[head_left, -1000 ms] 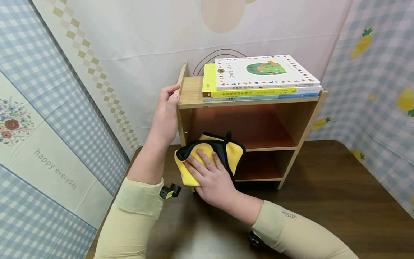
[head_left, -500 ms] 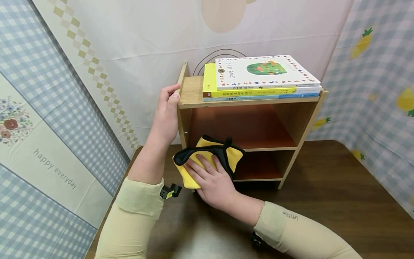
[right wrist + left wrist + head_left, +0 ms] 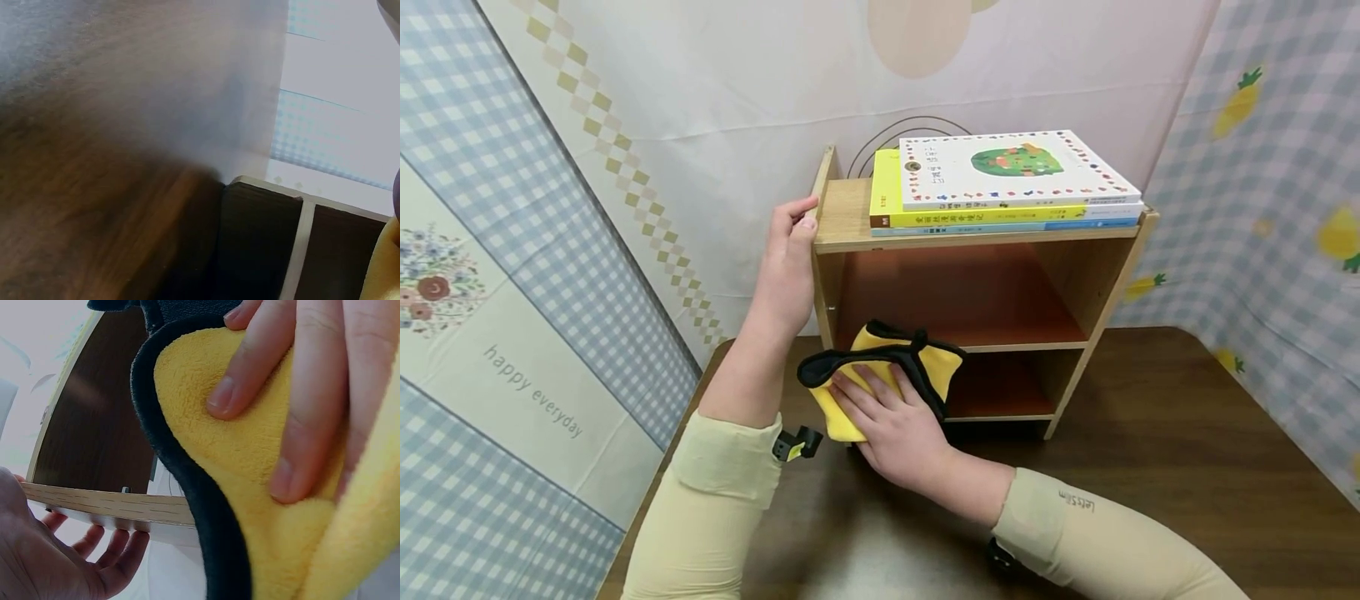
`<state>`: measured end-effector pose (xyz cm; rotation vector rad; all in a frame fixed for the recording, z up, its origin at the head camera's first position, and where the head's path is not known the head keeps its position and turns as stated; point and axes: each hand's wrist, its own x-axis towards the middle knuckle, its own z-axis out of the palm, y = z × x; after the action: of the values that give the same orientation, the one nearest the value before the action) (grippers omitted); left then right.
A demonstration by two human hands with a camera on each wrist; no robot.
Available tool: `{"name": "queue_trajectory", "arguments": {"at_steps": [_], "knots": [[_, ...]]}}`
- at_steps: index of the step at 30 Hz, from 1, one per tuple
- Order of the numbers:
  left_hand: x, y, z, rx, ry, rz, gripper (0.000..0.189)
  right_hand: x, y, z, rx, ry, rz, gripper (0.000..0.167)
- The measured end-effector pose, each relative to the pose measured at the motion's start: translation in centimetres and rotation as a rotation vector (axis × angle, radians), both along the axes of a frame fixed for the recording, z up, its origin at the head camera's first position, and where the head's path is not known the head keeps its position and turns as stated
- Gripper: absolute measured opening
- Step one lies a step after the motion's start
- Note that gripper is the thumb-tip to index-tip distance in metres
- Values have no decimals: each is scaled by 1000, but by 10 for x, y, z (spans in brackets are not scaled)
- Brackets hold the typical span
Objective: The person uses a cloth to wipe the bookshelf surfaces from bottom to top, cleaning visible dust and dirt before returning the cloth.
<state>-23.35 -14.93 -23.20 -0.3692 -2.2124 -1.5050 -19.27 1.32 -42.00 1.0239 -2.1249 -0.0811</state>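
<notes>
A small wooden bookshelf [image 3: 988, 242] stands on the brown table. My left hand [image 3: 785, 271] grips its left side panel near the top; in the left wrist view the fingers of my left hand [image 3: 94, 556] touch the panel's outer face. My right hand [image 3: 898, 429] presses a folded yellow cleaning cloth [image 3: 850, 412] with black edging against the lower front of that panel. Its fingers [image 3: 312, 406] lie nearly straight on the plush. The cloth overlaps the lower compartments at the left and hides part of them. In the right wrist view only a corner of the cloth [image 3: 382, 265] shows.
Several books [image 3: 1011, 179] lie stacked on the bookshelf's top board, the uppermost white with a green picture. Beneath are two reddish-brown shelf boards [image 3: 970, 292]. The wooden table [image 3: 1180, 467] spreads in front and to the right. Patterned curtains [image 3: 535, 333] hang around it.
My right hand and the cloth have slid slightly down along the bookshelf's front left edge. The left hand has kept its place on the side panel.
</notes>
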Motion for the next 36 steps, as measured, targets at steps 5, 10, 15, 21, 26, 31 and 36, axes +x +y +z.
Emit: {"name": "queue_trajectory", "arguments": {"at_steps": [5, 10, 15, 21, 26, 31, 36], "knots": [[0, 0, -2, 4, -11, 1, 49, 1, 0, -9, 25, -42, 16, 62], [0, 1, -2, 13, -11, -11, 49, -1, 1, -15, 47, -87, 12, 64], [0, 1, -2, 11, -6, -7, 49, -2, 1, -16, 62, -118, 13, 61], [-2, 1, -1, 3, -6, 2, 51, -4, 5, -21, 83, -133, 18, 60], [-2, 1, -1, 2, -7, 6, 51, -6, 7, -28, 81, -143, 25, 57], [-2, 0, -1, 9, -13, 9, 51, -6, 10, -35, 110, -156, 21, 59], [-2, 0, -1, 16, -2, 2, 49, -4, 11, -41, 151, -184, 0, 62]]}}
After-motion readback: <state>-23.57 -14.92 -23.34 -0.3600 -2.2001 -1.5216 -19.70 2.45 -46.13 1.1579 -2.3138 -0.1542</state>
